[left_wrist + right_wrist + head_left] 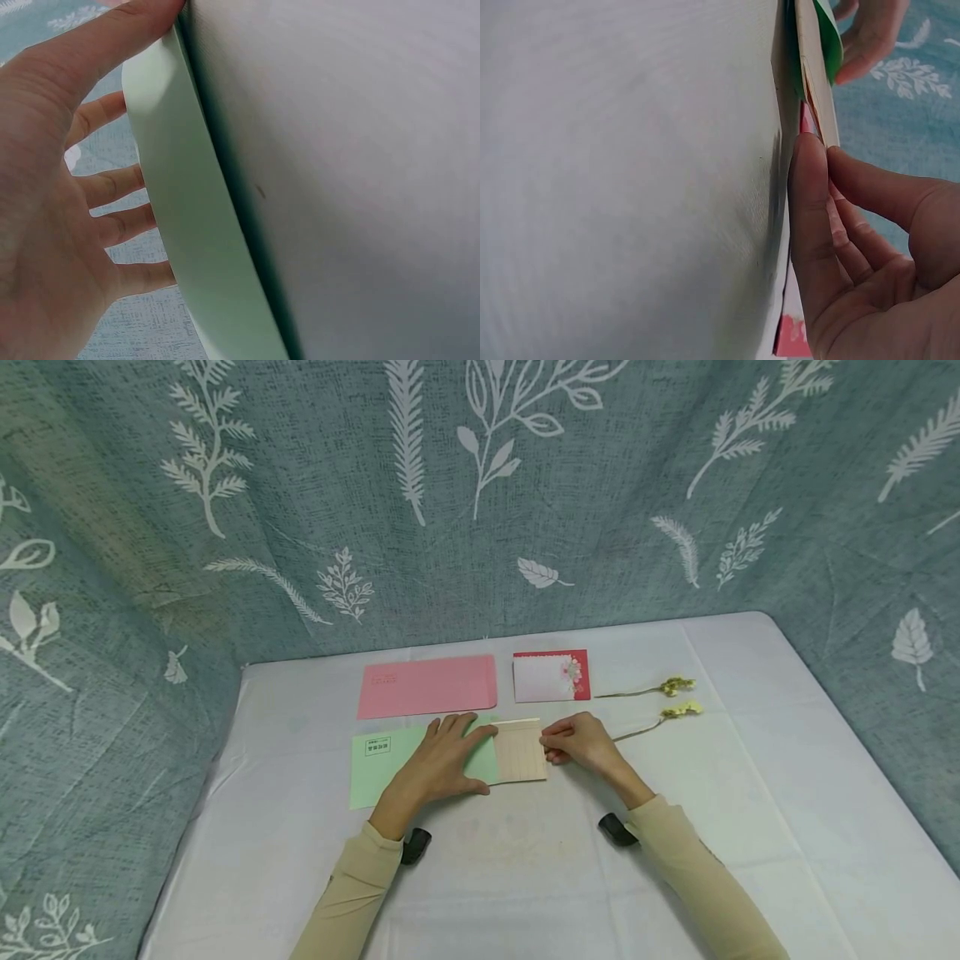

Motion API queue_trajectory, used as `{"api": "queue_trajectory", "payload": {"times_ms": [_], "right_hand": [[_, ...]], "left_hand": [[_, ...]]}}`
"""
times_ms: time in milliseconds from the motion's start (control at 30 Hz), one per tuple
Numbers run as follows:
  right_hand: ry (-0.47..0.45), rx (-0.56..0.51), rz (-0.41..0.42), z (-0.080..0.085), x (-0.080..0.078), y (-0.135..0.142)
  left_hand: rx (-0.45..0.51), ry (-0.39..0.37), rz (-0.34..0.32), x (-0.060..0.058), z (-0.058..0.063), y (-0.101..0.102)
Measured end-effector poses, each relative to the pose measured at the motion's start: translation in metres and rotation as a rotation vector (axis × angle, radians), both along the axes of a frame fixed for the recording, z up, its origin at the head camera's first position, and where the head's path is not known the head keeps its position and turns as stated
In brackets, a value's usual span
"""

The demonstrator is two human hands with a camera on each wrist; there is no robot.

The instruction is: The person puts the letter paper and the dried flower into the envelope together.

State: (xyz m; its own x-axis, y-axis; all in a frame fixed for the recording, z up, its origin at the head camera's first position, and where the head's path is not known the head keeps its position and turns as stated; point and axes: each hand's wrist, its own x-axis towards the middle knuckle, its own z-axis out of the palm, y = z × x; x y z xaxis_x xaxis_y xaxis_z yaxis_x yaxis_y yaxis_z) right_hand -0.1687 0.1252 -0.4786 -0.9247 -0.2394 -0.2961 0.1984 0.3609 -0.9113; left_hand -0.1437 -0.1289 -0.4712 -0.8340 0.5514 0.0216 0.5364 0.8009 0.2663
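Note:
A light green envelope [382, 777] lies flat on the table, with a small printed box at its left. My left hand [441, 762] grips it across its right part, thumb at the near edge and fingers at the far edge. From its right end sticks out a folded sheet of beige lined letter paper [522, 758]; its left part is hidden by the envelope. The thumb and fingers of my right hand [583, 743] pinch the paper's right edge. Up close in the right wrist view, the folded paper [814, 67] shows layers, and the green envelope [829, 41] bows around it.
Behind lies a pink envelope [427, 687], and right of it a red-and-white floral card [543, 678]. Two dried flower stems with yellow heads, one upper [669, 686] and one lower [678, 711], lie to the right. A patterned curtain [450, 568] surrounds the white-clothed table [510, 893].

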Motion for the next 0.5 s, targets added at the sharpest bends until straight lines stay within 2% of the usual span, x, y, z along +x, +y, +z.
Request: {"api": "queue_trajectory", "payload": {"times_ms": [500], "right_hand": [[0.028,0.025,0.036,0.0,-0.0006,-0.0098]], "left_hand": [[0.003,-0.006,-0.001,0.0008,0.0014,0.0005]]}}
